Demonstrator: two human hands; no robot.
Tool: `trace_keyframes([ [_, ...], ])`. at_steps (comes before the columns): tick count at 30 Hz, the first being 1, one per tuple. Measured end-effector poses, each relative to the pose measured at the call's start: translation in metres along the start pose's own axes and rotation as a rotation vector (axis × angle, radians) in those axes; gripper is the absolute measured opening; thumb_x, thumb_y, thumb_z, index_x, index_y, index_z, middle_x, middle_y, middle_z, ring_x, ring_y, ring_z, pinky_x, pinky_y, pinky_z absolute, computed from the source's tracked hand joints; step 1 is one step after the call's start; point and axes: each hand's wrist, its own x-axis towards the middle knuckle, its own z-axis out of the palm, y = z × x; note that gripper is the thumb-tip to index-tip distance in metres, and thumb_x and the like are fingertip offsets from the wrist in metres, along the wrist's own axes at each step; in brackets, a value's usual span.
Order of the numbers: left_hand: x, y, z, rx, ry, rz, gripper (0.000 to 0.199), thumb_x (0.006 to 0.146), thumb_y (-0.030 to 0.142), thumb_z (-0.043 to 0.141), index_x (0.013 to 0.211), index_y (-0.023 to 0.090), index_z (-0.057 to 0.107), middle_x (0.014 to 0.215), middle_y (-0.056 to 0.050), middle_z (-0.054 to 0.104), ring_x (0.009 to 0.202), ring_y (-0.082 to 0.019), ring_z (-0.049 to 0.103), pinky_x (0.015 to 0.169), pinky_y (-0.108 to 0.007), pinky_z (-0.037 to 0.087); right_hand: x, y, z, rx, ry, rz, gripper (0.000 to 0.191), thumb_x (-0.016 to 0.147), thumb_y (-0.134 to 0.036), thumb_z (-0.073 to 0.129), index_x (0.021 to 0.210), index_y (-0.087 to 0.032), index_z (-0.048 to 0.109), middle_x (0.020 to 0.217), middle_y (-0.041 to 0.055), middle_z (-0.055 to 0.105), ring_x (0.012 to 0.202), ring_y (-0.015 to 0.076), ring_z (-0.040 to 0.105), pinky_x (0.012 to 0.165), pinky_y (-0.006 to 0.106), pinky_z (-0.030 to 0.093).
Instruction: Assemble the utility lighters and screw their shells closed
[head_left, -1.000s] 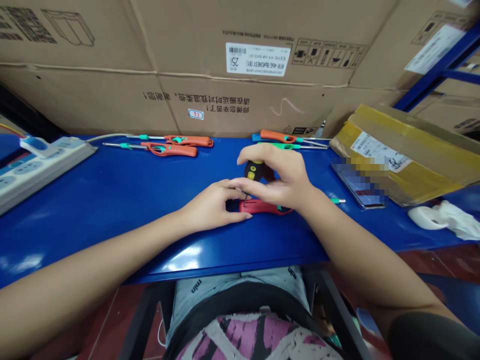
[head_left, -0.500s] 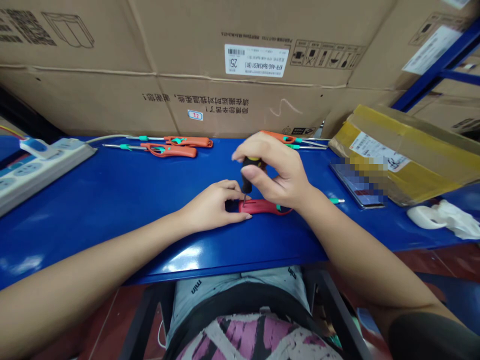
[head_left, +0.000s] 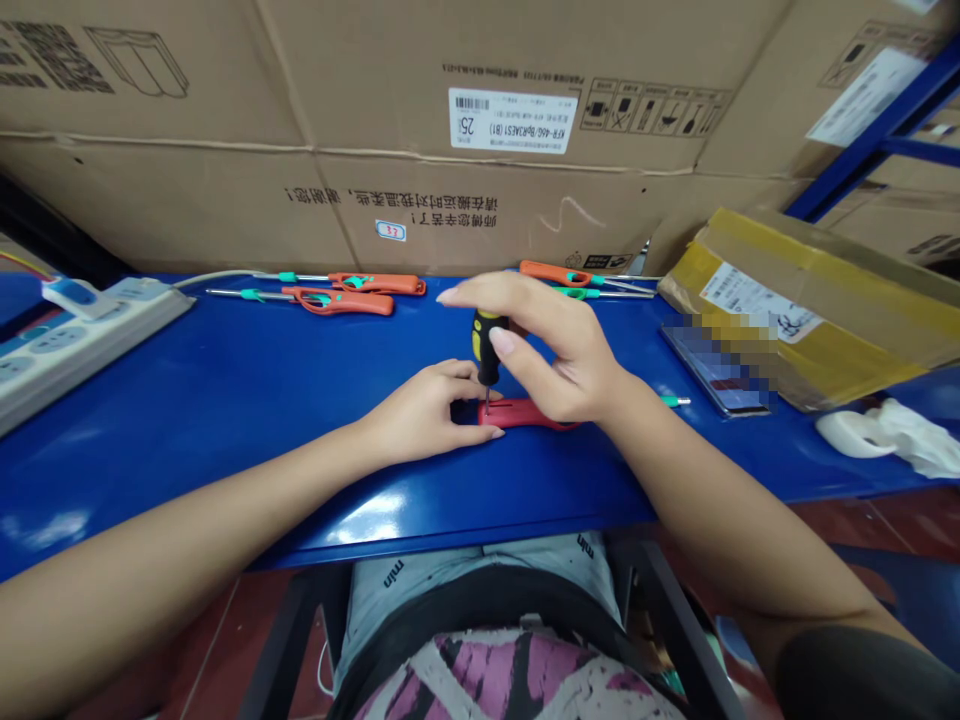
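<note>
A red lighter (head_left: 517, 411) lies flat on the blue table, its handle end pinched between the thumb and fingers of my left hand (head_left: 427, 415). A short black and yellow screwdriver (head_left: 487, 350) stands upright with its tip on the handle near that end. My right hand (head_left: 559, 345) is around the screwdriver's handle, thumb against its side and fingers stretched over its top. Part of the lighter is hidden under my right hand, and its green tip shows to the right.
Orange lighters (head_left: 341, 301) lie along the back of the blue table (head_left: 247, 400), before a large cardboard box (head_left: 390, 110). A power strip (head_left: 82, 330) is at left. At right are a taped box (head_left: 832, 300), a phone (head_left: 712, 370) and a white roll (head_left: 855, 435).
The fingers of my right hand have loosened and stretched out to the left over the screwdriver, showing more of its handle. My left hand and the red lighter have not moved.
</note>
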Motion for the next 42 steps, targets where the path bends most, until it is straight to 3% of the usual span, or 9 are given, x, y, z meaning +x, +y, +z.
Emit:
trace_keyframes([
  [6,0.0003,0.0008,0.0,-0.022,-0.011,0.003,0.029,0.085,0.044,0.076,0.096,0.018,0.079,0.101,-0.008,0.071,0.096,-0.026,0.067,0.095,-0.04,0.052,-0.002,0.0049,0.0036,-0.042,0.043,0.028,0.031,0.103,-0.046,0.05,0.117,-0.021,0.063,0.111,0.0073,0.071,0.1,0.0198,0.067,0.092,0.04,0.057],
  [11,0.0,-0.0002,0.0002,0.003,-0.003,-0.002,0.032,0.085,0.047,0.075,0.101,0.019,0.079,0.103,-0.008,0.071,0.098,-0.026,0.068,0.092,-0.039,0.053,0.0018,0.0007,-0.0009,0.051,-0.044,-0.005,0.037,0.109,-0.035,0.032,0.131,-0.019,0.058,0.122,0.008,0.07,0.114,0.0186,0.066,0.099,0.039,0.055],
  [17,0.0007,0.0015,-0.0008,-0.018,-0.02,-0.002,0.028,0.085,0.044,0.075,0.099,0.02,0.078,0.1,-0.005,0.073,0.1,-0.025,0.067,0.099,-0.039,0.051,0.0012,0.0015,0.0014,0.034,0.048,-0.007,0.024,0.102,-0.039,0.056,0.11,-0.017,0.063,0.105,0.004,0.071,0.095,0.0152,0.067,0.091,0.034,0.055],
  [22,0.0005,0.0009,-0.0004,0.012,-0.008,-0.011,0.032,0.086,0.046,0.074,0.101,0.019,0.079,0.105,-0.008,0.071,0.098,-0.026,0.068,0.091,-0.038,0.053,0.0017,-0.0001,-0.0022,0.102,-0.032,0.0,0.032,0.108,-0.03,0.038,0.127,-0.015,0.058,0.12,0.0088,0.07,0.111,0.0173,0.066,0.098,0.037,0.054],
  [27,0.0002,0.0006,-0.0002,-0.025,-0.014,0.0,0.029,0.085,0.043,0.076,0.099,0.018,0.079,0.101,-0.006,0.073,0.098,-0.026,0.068,0.094,-0.04,0.052,0.0014,0.0004,-0.0009,0.035,0.021,0.022,0.029,0.101,-0.041,0.057,0.116,-0.017,0.064,0.112,0.0046,0.073,0.099,0.0159,0.069,0.092,0.032,0.056],
  [33,0.0004,0.0007,-0.0004,0.001,0.017,0.012,0.028,0.084,0.044,0.077,0.095,0.018,0.079,0.094,-0.005,0.068,0.09,-0.022,0.067,0.089,-0.035,0.052,0.002,-0.003,-0.0038,0.146,-0.027,0.027,0.038,0.109,-0.03,0.033,0.132,-0.013,0.059,0.116,0.0081,0.072,0.105,0.0151,0.069,0.095,0.033,0.056],
  [37,0.0005,0.0009,-0.0005,-0.007,0.0,0.004,0.027,0.084,0.043,0.077,0.094,0.018,0.079,0.096,-0.005,0.07,0.092,-0.023,0.067,0.092,-0.037,0.052,0.0022,-0.0008,0.0012,0.101,0.088,0.068,0.029,0.102,-0.04,0.055,0.113,-0.016,0.066,0.107,0.0055,0.074,0.093,0.0151,0.069,0.09,0.033,0.057],
  [39,0.0003,0.0012,-0.0004,-0.002,0.007,0.001,0.026,0.084,0.043,0.078,0.092,0.018,0.078,0.096,-0.005,0.071,0.092,-0.023,0.067,0.092,-0.037,0.052,0.0023,0.0009,0.0024,0.077,0.102,0.044,0.031,0.101,-0.044,0.056,0.111,-0.017,0.067,0.107,0.0051,0.074,0.096,0.0161,0.069,0.091,0.036,0.057],
  [42,0.0,0.0014,-0.0001,-0.012,0.029,0.02,0.025,0.084,0.041,0.078,0.093,0.018,0.078,0.098,-0.005,0.072,0.093,-0.023,0.068,0.091,-0.036,0.052,0.0025,-0.0008,0.0018,0.116,0.043,-0.001,0.036,0.108,-0.037,0.04,0.123,-0.016,0.063,0.116,0.0076,0.072,0.111,0.0178,0.067,0.097,0.039,0.055],
])
